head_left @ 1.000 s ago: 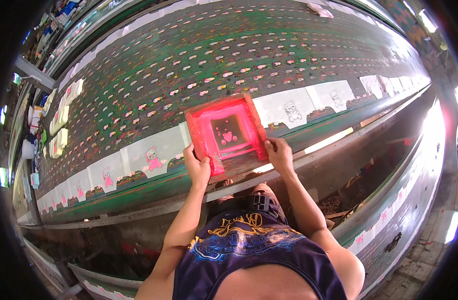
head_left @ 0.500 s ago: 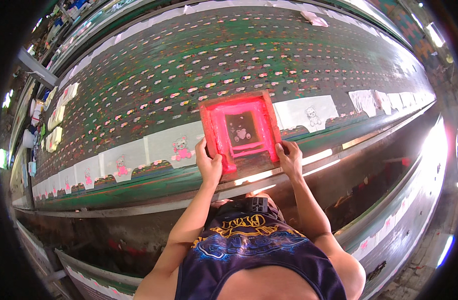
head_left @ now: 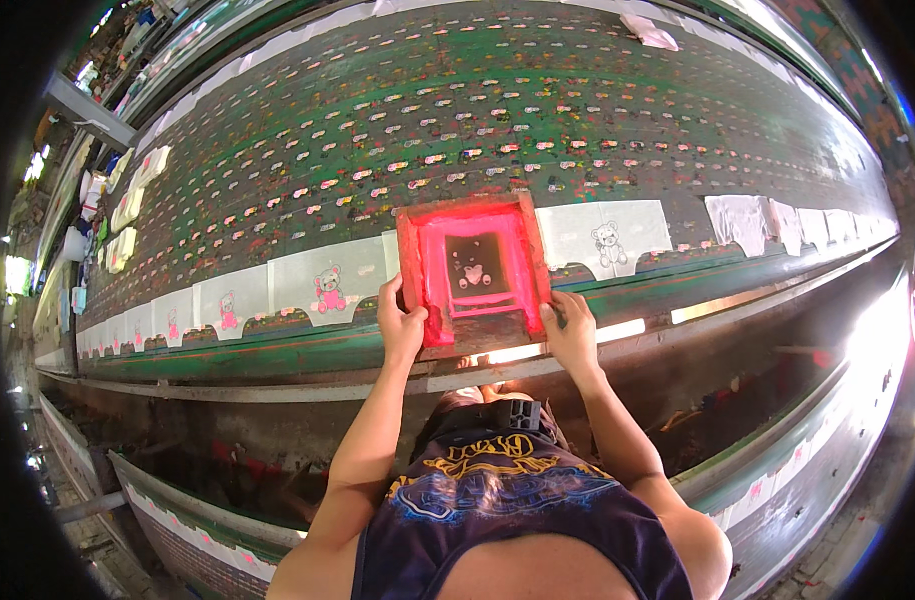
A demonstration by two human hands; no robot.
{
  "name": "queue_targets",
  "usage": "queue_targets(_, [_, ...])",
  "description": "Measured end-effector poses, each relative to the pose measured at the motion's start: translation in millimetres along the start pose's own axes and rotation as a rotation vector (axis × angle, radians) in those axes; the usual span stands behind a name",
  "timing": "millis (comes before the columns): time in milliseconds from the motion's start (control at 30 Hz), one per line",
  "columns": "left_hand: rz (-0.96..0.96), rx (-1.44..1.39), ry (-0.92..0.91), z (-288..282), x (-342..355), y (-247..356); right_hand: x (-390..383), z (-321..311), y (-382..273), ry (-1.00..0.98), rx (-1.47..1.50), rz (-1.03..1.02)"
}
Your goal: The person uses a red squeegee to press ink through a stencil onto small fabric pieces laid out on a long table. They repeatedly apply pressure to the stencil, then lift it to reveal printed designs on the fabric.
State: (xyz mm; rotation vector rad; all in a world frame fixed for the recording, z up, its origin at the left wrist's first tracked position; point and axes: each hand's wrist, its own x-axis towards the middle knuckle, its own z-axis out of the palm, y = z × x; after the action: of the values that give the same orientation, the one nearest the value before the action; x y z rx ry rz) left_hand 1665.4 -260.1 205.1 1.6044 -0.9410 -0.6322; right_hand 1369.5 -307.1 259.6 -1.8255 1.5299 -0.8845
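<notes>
A screen printing frame (head_left: 413,262) with red-stained wooden sides and bright pink ink around its mesh lies over a white fabric piece at the table's near edge. My left hand (head_left: 401,322) grips its lower left side, and my right hand (head_left: 571,328) its lower right side. Through the dark mesh window a small bear pattern shows. To the right sits a fabric piece with a grey bear outline (head_left: 609,243). On the left, the nearest fabric piece bears a bear with pink parts (head_left: 329,290). How closely the frame rests on the fabric cannot be seen.
The long green printing table (head_left: 457,130) is covered with rows of small coloured marks. Plain pale fabric pieces (head_left: 742,222) line its right edge. Folded yellowish cloths (head_left: 122,245) lie at the left end, and a pink cloth (head_left: 649,32) at the far side. Another table (head_left: 777,500) stands behind me.
The frame has turned from a slight tilt to nearly square with the table edge, and it sits lower against the fabric row. Both hands have stayed on its sides.
</notes>
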Motion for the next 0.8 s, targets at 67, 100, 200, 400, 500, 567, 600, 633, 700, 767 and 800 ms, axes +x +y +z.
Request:
queue_targets(67, [-0.046,-0.036,-0.002,0.2,0.7,5.9,-6.6,-0.3,-11.4,0.095,-0.125,-0.272])
queue_targets(100, [-0.058,-0.026,-0.004,0.4,0.6,11.8,-10.8,-1.2,-19.4,0.013,-0.111,-0.317])
queue_targets(200, [-0.047,-0.043,-0.005,-0.4,-0.8,15.4,-18.8,-5.6,-48.6,-0.177,-0.081,-0.463])
queue_targets(400, [-0.042,0.052,0.007,-1.9,-0.6,8.5,37.4,19.6,-58.3,-0.049,-0.322,-0.441])
queue_targets(500, [-0.073,0.048,0.009,-0.8,1.8,2.7,80.9,47.4,-77.5,-0.068,-0.519,-0.345])
queue_targets(567, [-0.079,0.019,0.005,-0.2,1.4,2.0,97.8,68.0,-81.5,-0.146,-0.651,-0.320])
queue_targets(600, [-0.074,0.007,-0.002,0.9,2.0,3.9,104.2,80.3,-77.0,-0.193,-0.714,-0.327])
queue_targets(633, [-0.068,-0.006,-0.002,1.0,2.9,4.3,108.5,87.8,-79.2,-0.242,-0.777,-0.339])
queue_targets(700, [-0.038,0.000,0.014,3.1,1.9,0.9,112.4,91.2,-77.9,-0.227,-0.772,-0.308])
queue_targets(767, [-0.060,0.010,0.016,1.6,-0.3,-0.4,117.6,82.2,-88.9,-0.216,-0.755,-0.282])
queue_targets(800, [-0.059,0.000,0.020,0.3,-0.6,-1.1,119.8,83.4,-88.2,-0.209,-0.744,-0.295])
